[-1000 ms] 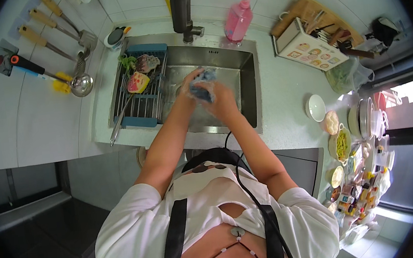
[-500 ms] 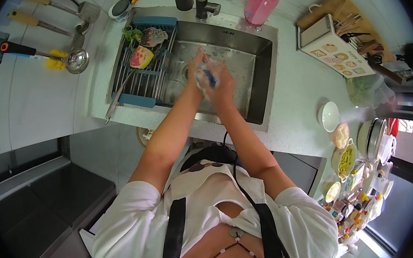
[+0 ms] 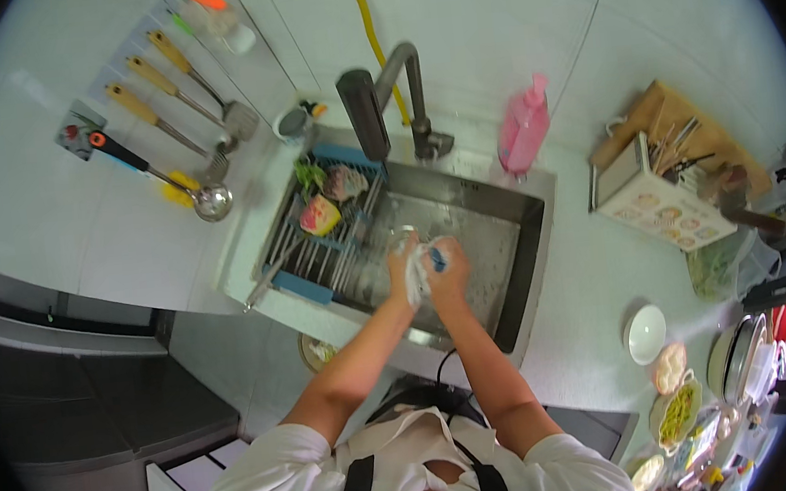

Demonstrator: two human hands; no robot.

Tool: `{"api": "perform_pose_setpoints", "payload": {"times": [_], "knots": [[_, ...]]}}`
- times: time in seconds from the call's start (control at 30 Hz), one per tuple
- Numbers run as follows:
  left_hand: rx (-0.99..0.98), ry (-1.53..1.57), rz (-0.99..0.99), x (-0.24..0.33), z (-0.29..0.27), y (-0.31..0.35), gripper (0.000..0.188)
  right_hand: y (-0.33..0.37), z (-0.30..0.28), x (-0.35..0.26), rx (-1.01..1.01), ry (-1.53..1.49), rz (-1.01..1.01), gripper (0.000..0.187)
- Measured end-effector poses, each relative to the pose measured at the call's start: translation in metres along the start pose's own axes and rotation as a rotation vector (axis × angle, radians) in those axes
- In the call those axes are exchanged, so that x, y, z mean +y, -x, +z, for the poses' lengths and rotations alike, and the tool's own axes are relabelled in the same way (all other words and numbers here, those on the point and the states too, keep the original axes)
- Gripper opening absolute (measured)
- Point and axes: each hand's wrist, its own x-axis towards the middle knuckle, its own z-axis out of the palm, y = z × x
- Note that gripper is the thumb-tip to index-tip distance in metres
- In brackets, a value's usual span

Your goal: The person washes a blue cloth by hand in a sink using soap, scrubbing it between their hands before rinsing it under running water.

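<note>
Over the steel sink (image 3: pixel 532 260) both hands are close together and coated in white foam. My right hand (image 3: pixel 449 276) is closed around a small blue thing (image 3: pixel 438 259), mostly hidden by fingers and suds, so its kind does not show. Beside it is my left hand (image 3: pixel 402 268), almost touching; foam and blur hide its fingers, and I cannot tell whether it holds anything. A blue-ended drying rack (image 3: pixel 302 288) spans the sink's left side, carrying a pink-and-yellow sponge (image 3: pixel 319 216), a dark round scrubber-like thing (image 3: pixel 345 183) and some green leaves (image 3: pixel 310 175).
The dark faucet (image 3: pixel 364 116) rises behind the sink. A pink soap bottle (image 3: pixel 524 127) stands at the back right, near a utensil holder (image 3: pixel 658 192). A white bowl (image 3: pixel 646 335) and dishes line the right counter. A ladle (image 3: pixel 213 203) and spatulas hang at left.
The view has tilted up, showing more wall and the whole faucet. My hands have shifted against each other, the left now lower beside the right.
</note>
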Motion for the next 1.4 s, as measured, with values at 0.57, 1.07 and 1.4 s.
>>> {"api": "perform_pose_setpoints", "payload": {"times": [0.57, 1.07, 1.4], "knots": [[-0.027, 0.024, 0.048, 0.016, 0.039, 0.023, 0.024, -0.028, -0.015, 0.007, 0.089, -0.1, 0.129, 0.013], [-0.314, 0.0, -0.126, 0.053, 0.014, -0.038, 0.02, -0.027, 0.016, -0.041, 0.202, 0.071, -0.126, 0.017], [-0.294, 0.044, -0.158, 0.063, 0.013, -0.021, 0.013, -0.046, -0.018, 0.03, 0.008, 0.492, 0.233, 0.042]]}}
